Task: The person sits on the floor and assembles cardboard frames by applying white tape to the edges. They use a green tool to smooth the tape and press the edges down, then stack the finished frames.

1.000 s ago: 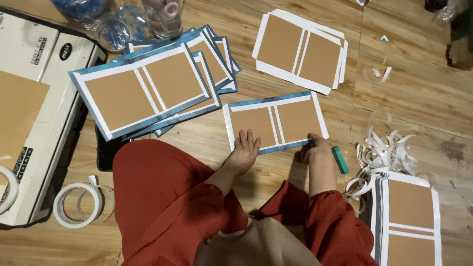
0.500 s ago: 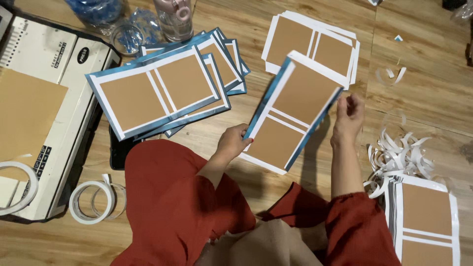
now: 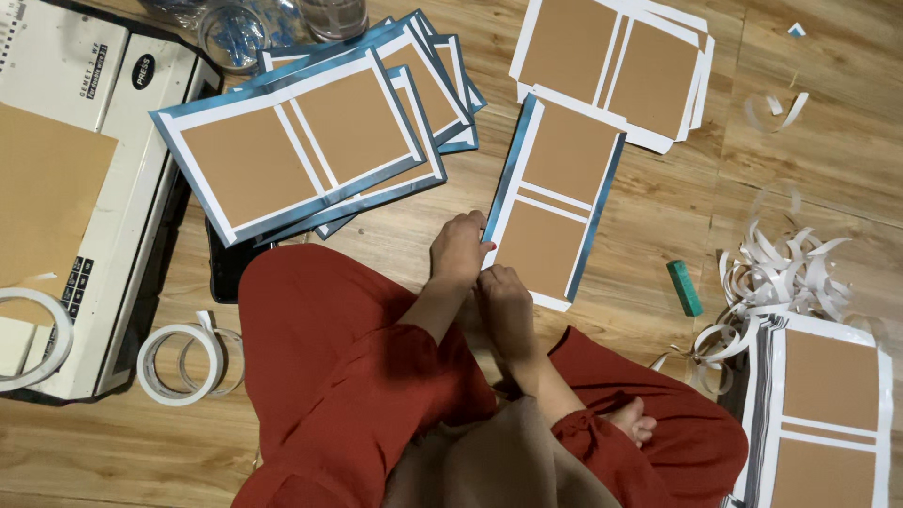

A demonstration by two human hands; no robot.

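Seated on the wooden floor with red-clad knees near, the person brings both hands together at the near left corner of a blue-edged cover sheet: the left hand pinches its left edge, fingers curled, while the right hand is closed at the corner, seemingly picking at a strip there. To the right lie a green block and curled white strips, within reach. Rolls of tape sit left; farther off, a stack of blue-edged sheets and a white-edged stack keep kinds apart
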